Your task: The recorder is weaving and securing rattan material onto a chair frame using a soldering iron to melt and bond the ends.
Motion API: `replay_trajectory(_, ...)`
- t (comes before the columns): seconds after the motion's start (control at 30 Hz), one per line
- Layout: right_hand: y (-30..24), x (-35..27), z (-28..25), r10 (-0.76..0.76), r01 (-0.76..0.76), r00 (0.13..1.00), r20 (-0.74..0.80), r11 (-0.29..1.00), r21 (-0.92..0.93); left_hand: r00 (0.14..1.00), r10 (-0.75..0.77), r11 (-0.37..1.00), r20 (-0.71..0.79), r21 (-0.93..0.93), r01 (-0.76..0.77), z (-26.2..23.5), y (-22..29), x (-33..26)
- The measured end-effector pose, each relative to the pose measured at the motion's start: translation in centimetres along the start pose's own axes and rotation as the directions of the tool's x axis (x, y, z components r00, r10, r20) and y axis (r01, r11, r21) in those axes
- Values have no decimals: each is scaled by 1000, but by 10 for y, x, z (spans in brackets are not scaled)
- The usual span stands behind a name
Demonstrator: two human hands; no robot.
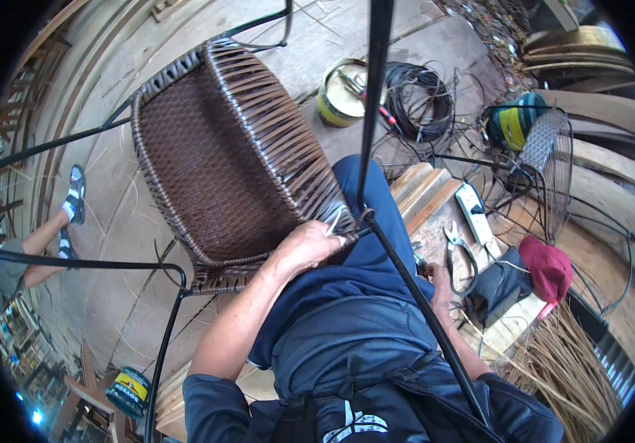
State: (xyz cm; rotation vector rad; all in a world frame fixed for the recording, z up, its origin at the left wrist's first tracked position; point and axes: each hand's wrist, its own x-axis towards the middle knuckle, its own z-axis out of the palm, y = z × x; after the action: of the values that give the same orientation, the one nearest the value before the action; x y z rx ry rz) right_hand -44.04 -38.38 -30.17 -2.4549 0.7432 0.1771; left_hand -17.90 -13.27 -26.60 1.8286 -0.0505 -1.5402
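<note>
Wicker seat (206, 159) lies beside the person's knee (358, 177) in the head view, its near corner held by the left hand's (308, 247) bent fingers, where a pale strip (336, 220) sticks out. Right hand (441, 284) sits near the pruners (450, 235), partly hidden; I cannot tell its grip.

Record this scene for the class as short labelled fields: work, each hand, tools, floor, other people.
Work: brown woven seat, tilted, with black frame
Left hand: on the seat's near corner, a pale strip at its fingers
Right hand: low beside the shears, partly hidden; grip unclear
Near the shears: power strip, red cap
Floor: bucket beside a dark coil
Other people: someone's legs at far left, in sandals
</note>
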Motion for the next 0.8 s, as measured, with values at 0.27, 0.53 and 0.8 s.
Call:
replay_trajectory(0.27,28,23,-8,88,-47,983,162,968,-246,978,153,968,-144,222,-119,4,-5,-4)
replay_trajectory(0.53,-1,25,-8,49,-38,998,40,967,-251,899,281,919,-337,364,-151,12,-20,-18)
replay_trajectory(0.8,-16,21,-4,187,-80,930,315,943,-324,913,290,862,-287,493,-119,12,-2,-18)
